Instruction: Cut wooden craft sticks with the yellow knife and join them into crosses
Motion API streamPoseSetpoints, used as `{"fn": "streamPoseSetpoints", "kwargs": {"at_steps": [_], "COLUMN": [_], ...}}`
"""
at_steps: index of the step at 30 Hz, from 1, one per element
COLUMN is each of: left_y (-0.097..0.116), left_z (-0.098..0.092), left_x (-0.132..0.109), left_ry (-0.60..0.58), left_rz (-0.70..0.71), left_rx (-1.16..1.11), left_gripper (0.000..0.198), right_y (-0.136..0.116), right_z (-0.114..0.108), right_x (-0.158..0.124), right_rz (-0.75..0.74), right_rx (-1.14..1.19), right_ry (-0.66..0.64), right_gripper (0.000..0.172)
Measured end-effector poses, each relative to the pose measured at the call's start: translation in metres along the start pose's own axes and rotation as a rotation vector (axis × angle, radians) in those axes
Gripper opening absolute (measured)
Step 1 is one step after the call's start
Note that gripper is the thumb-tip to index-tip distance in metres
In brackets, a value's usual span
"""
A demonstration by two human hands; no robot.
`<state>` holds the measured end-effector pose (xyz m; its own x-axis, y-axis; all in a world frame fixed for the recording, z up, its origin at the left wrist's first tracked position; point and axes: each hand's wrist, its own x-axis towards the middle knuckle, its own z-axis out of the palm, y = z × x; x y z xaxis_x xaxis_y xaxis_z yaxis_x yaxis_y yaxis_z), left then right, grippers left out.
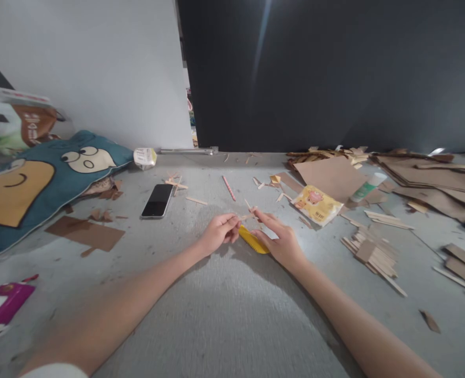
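Both my hands meet at the middle of the grey floor. My left hand (pixel 217 233) is closed in a pinch on a thin wooden stick (pixel 248 215). My right hand (pixel 278 238) grips a yellow utility knife (pixel 253 241), its forefinger stretched forward to touch the same stick. The knife's yellow handle pokes out between the two hands, low and close to the floor.
A black phone (pixel 157 200) lies to the left, near a teal cartoon cushion (pixel 39 184). A brown card piece (pixel 86 233) lies at left. A yellow snack packet (pixel 316 203), a glue bottle (pixel 368 187), cardboard sheets (pixel 433 181) and a heap of cut sticks (pixel 374 254) fill the right. A pink straw (pixel 228 188) lies ahead.
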<state>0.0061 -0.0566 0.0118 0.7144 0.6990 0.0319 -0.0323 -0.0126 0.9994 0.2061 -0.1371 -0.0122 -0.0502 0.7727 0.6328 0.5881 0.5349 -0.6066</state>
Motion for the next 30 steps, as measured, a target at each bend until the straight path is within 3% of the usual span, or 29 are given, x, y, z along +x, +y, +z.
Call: {"fn": "streamPoseSetpoints", "kwargs": {"at_steps": [5,13,21,30], "left_y": [-0.002,-0.001,-0.001,0.005], "left_z": [0.005,0.008,0.010,0.011], "left_x": [-0.001,-0.001,0.000,-0.003], "left_ry": [0.014,0.007,0.046,-0.049], "left_rz": [-0.014,-0.009,-0.042,-0.083], "left_rx": [0.034,0.033,-0.003,-0.015], "left_gripper": [0.045,0.046,0.041,0.031], "right_y": [-0.002,0.002,-0.003,-0.001], "right_z": [0.003,0.010,0.016,0.013], "right_x": [0.002,-0.001,-0.001,-0.001], "right_rz": [-0.124,-0.128,-0.050,0.146], "right_rx": [-0.038,-0.003,-0.088,0.054], "right_ry": [-0.164,-0.055,-0.078,-0.035], "right_gripper": [0.056,0.055,0.052,0.030]}}
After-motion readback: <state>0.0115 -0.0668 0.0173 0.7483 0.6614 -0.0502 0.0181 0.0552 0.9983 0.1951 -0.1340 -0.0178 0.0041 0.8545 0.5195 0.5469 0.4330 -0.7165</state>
